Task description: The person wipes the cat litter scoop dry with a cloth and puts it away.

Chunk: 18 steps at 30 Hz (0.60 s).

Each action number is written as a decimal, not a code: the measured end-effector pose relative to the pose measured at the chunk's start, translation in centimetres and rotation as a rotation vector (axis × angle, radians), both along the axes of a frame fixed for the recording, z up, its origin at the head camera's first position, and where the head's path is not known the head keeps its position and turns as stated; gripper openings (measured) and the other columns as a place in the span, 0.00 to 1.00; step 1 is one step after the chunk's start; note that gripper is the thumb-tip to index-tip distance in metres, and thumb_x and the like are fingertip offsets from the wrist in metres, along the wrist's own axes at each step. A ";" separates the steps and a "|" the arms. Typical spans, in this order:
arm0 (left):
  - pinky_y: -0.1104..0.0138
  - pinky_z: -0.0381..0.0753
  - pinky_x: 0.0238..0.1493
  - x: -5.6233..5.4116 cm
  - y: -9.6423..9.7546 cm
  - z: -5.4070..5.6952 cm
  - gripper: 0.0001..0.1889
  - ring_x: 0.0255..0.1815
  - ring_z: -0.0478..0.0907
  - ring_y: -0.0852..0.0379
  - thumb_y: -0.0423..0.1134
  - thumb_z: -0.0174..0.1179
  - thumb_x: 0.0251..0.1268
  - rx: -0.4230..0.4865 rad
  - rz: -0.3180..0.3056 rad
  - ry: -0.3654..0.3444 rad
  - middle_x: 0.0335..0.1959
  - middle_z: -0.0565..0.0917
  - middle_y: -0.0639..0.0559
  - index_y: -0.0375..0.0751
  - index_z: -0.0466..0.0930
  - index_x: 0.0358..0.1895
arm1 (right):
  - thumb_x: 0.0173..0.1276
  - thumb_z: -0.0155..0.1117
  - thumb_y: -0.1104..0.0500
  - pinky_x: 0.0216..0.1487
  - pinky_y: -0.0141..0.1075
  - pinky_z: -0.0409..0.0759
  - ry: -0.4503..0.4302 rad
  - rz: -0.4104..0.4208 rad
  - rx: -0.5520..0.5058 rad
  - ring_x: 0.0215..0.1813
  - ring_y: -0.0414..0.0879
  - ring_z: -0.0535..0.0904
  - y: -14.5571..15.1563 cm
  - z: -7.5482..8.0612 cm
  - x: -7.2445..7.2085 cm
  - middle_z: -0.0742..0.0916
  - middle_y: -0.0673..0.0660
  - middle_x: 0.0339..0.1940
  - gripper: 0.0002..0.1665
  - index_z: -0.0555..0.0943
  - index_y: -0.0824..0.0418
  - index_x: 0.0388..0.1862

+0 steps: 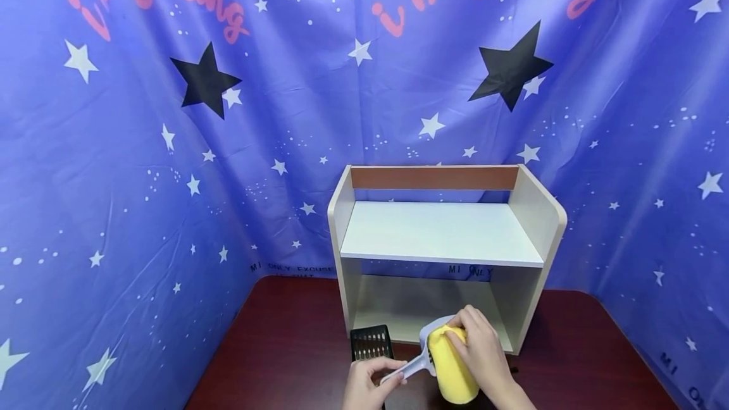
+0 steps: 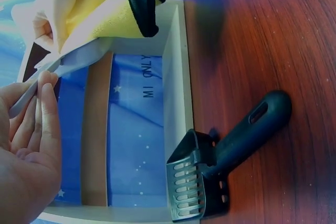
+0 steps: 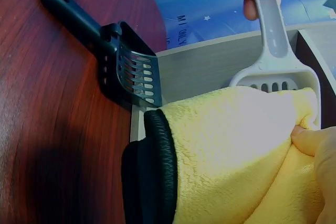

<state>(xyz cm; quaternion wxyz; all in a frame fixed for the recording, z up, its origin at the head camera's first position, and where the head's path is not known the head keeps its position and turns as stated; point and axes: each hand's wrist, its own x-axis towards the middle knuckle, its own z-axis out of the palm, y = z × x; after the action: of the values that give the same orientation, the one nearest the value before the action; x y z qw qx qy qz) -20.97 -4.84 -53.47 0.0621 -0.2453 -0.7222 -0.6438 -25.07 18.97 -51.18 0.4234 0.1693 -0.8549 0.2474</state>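
A pale grey slotted litter scoop [image 3: 275,59] is held up in front of the shelf, its handle pinched between the thumb and fingers of my left hand [image 1: 373,383]. My right hand [image 1: 484,350] grips a yellow cloth [image 1: 452,369] with a black edge and holds it against the scoop's head, covering much of the slotted part. In the right wrist view the thumb presses into the cloth near the scoop's rim. Left of these, a black slotted litter scoop [image 2: 194,182] lies on the table, its handle [image 2: 254,129] toward the near side.
A small two-tier shelf [image 1: 441,233] with a white middle board stands at the back of the dark red table [image 1: 273,334]. Behind and along both sides hangs a blue curtain [image 1: 142,176] printed with stars.
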 end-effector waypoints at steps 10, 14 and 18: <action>0.75 0.86 0.34 0.4 -1.1 -0.4 0.10 0.31 0.85 0.69 0.28 0.65 0.61 -0.001 -0.032 -0.044 0.32 0.88 0.32 0.25 0.86 0.43 | 0.36 0.83 0.71 0.36 0.23 0.69 -0.011 -0.027 -0.018 0.34 0.34 0.72 0.6 -0.2 0.0 0.77 0.43 0.27 0.25 0.76 0.54 0.26; 0.72 0.87 0.34 0.3 -1.4 -0.6 0.10 0.31 0.84 0.72 0.28 0.66 0.61 -0.006 -0.034 -0.044 0.32 0.88 0.33 0.26 0.86 0.43 | 0.36 0.83 0.71 0.36 0.23 0.70 -0.014 -0.037 -0.020 0.34 0.35 0.72 0.9 -0.4 -0.1 0.77 0.43 0.28 0.25 0.76 0.54 0.26; 0.72 0.87 0.31 0.3 -1.5 -0.7 0.10 0.31 0.83 0.75 0.28 0.66 0.60 -0.032 -0.032 -0.005 0.30 0.89 0.35 0.27 0.86 0.43 | 0.35 0.83 0.71 0.36 0.23 0.69 -0.011 -0.038 -0.024 0.33 0.35 0.72 1.1 -0.6 -0.1 0.78 0.43 0.27 0.25 0.77 0.54 0.26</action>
<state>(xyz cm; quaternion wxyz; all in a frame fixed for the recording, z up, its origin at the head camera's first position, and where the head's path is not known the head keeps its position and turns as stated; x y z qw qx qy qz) -20.65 -6.37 -54.13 0.0461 -0.2560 -0.7287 -0.6335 -25.15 20.11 -51.74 0.4251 0.1465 -0.8574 0.2504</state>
